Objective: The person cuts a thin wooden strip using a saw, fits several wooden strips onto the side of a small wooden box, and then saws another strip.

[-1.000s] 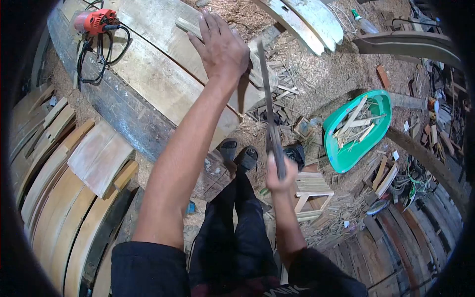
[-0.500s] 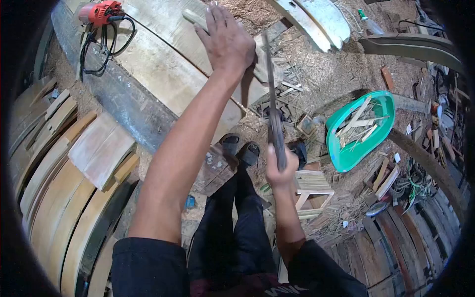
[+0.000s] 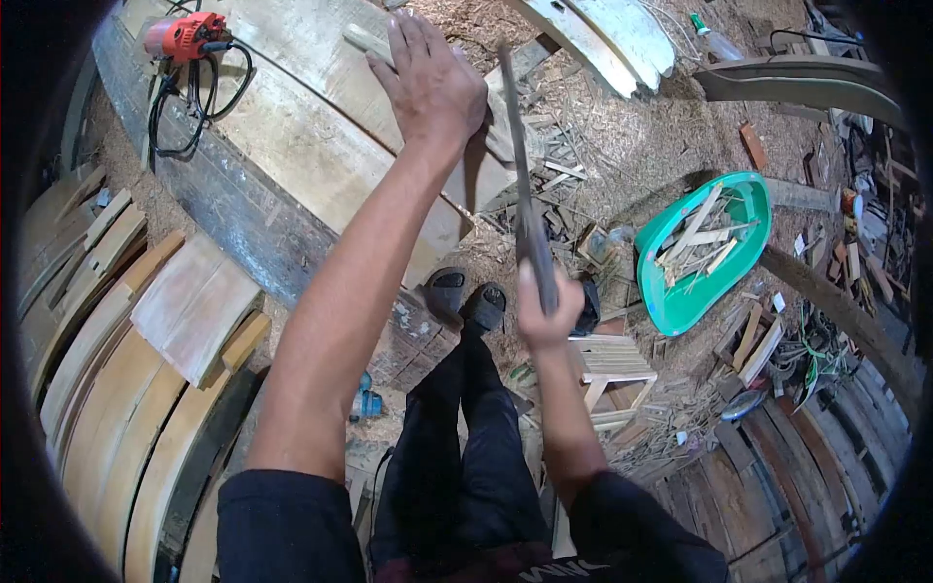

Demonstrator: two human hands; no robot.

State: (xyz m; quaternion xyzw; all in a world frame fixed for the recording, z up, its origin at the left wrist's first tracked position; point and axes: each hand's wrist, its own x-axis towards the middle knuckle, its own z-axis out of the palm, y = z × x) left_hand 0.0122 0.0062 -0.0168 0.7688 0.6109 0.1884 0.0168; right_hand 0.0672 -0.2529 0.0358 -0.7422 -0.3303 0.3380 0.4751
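My left hand [image 3: 437, 92] lies with its fingers spread on a narrow wooden piece [image 3: 365, 41], pressing it onto the wide pale boards [image 3: 292, 121]. The piece sticks out on both sides of the palm. My right hand [image 3: 551, 309] is wrapped round the lower end of a long dark blade-like tool [image 3: 523, 175], which looks like a saw seen edge-on. Its narrow tip points up and away, beside the right end of the wooden piece. Whether blade and wood touch cannot be made out.
A red power tool [image 3: 190, 37] with a black cord rests on the boards. On the right stands a green tub [image 3: 649, 277] holding wood scraps. A small slatted wooden stool [image 3: 617, 360] is near my legs. Curved planks [image 3: 146, 408] are stacked at left; shavings cover the floor.
My right hand and the long tool have moved up and slightly left. My left hand stays on the wooden piece, and the whole view has shifted a little.
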